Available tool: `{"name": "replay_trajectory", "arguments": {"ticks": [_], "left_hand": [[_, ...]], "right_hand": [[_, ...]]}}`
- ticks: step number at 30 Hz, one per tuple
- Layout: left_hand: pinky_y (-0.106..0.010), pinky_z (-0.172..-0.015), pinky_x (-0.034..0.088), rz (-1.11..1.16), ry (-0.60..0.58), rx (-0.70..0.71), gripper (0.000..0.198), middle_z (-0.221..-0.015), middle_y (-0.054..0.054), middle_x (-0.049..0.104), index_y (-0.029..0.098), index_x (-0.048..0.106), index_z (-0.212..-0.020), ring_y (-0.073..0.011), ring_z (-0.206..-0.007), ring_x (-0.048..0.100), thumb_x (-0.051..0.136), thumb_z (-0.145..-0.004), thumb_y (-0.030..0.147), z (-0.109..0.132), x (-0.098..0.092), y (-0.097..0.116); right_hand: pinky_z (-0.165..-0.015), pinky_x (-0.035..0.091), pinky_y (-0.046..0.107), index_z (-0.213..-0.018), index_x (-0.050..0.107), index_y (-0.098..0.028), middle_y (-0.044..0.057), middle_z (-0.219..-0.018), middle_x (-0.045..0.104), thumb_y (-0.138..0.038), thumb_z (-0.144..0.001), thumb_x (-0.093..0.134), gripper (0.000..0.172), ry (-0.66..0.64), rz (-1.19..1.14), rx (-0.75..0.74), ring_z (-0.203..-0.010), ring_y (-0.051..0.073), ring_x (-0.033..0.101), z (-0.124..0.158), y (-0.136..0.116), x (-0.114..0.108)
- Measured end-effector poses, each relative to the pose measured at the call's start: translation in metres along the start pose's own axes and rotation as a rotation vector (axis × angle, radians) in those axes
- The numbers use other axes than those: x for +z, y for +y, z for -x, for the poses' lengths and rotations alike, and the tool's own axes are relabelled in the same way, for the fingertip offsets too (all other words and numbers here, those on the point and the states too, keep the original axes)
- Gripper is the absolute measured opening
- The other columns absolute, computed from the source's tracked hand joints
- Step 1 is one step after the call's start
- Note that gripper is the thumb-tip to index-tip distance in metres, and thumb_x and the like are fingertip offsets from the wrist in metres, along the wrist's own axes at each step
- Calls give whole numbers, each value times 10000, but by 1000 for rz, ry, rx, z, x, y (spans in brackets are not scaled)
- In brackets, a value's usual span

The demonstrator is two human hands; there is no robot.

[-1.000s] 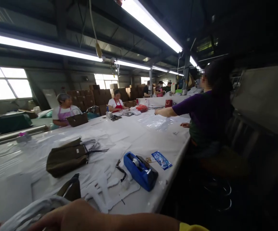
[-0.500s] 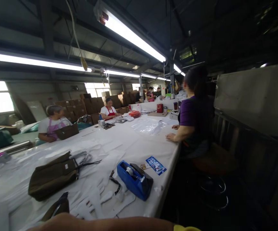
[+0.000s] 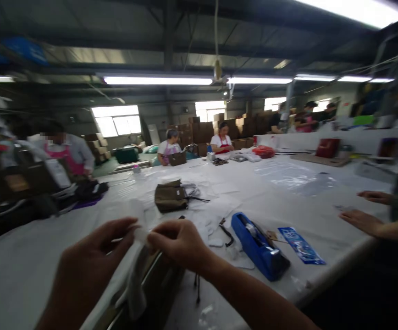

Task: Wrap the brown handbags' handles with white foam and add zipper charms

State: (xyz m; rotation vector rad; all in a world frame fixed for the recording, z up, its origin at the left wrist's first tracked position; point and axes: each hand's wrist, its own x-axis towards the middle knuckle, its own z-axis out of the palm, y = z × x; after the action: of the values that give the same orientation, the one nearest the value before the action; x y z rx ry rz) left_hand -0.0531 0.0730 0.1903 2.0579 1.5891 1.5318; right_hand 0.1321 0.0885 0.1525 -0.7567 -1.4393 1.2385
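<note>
White table (image 3: 23, 266) w/ olive bag (image 3: 169, 197) ahead, blue dispenser (image 3: 261, 247) + pkt (image 3: 301, 246) to R, co-worker's hands (image 3: 362, 222) far R; L hand (image 3: 96, 259) & R hand (image 3: 183, 243) both pinch white wrap (image 3: 137, 286) atop near bag (image 3: 166, 286).

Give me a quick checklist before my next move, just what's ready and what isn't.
1. Left hand pinching the white strip: ok.
2. Right hand on the same strip: ok, fingertips meet it opposite the left.
3. Whole bag below your hands in view: not ok, the frame cuts it off.
4. Space beside the blue tape dispenser clear: not ok, a dark strap lies there.
5. Co-worker's hands apart from yours: ok.
6. Strip fastened: cannot tell.
</note>
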Motion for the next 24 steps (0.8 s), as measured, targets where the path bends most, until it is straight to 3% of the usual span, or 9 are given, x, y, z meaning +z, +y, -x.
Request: {"name": "replay_trajectory", "arguments": {"ticks": [6, 11, 16, 18, 21, 24], "left_hand": [[-169, -656, 608, 64, 1, 54, 196, -902, 25, 800, 256, 769, -990, -133, -710, 751, 739, -823, 354, 5, 6, 11], [-205, -686, 616, -74, 74, 294, 142, -936, 18, 797, 248, 758, -1008, -137, -724, 748, 711, -874, 242, 16, 7, 13], [-236, -819, 602, -155, 86, 532, 221, -1021, -13, 799, 250, 741, -1076, -182, -873, 768, 719, -872, 167, 28, 4, 16], [-235, -807, 606, -78, 48, 434, 240, -1063, 0, 790, 280, 721, -1126, -175, -874, 768, 689, -903, 195, 29, 2, 17], [-243, -697, 627, 165, -56, 105, 263, -1101, -8, 771, 286, 674, -1210, -151, -750, 759, 630, -951, 305, 24, -2, 18], [-261, -693, 642, 437, -197, -122, 405, -1059, -37, 755, 233, 644, -1258, -163, -780, 738, 708, -889, 388, 15, -5, 18]], "right_hand": [[-387, 354, 161, -865, 736, -143, 11, -621, 688, -384, -873, 668, 251, -14, 83, 14, -412, 65, 487, 0, 1, -3], [-372, 329, 163, -841, 726, -133, 6, -587, 663, -434, -881, 661, 311, -9, 50, 28, -384, 58, 463, 4, -1, 1], [-397, 342, 155, -908, 741, -139, 20, -722, 708, -465, -906, 658, 336, -27, -86, -50, -417, 34, 465, 3, 0, 5], [-399, 347, 152, -917, 737, -138, 26, -749, 716, -467, -906, 664, 337, -20, -100, -75, -422, 31, 469, 3, 1, 6], [-397, 358, 152, -926, 725, -137, 30, -745, 723, -462, -901, 675, 330, -15, -84, -102, -414, 34, 481, 3, -2, 6], [-412, 388, 155, -939, 732, -155, 22, -755, 727, -427, -903, 682, 278, -29, -27, -145, -433, 44, 509, 3, -7, 5]]}}
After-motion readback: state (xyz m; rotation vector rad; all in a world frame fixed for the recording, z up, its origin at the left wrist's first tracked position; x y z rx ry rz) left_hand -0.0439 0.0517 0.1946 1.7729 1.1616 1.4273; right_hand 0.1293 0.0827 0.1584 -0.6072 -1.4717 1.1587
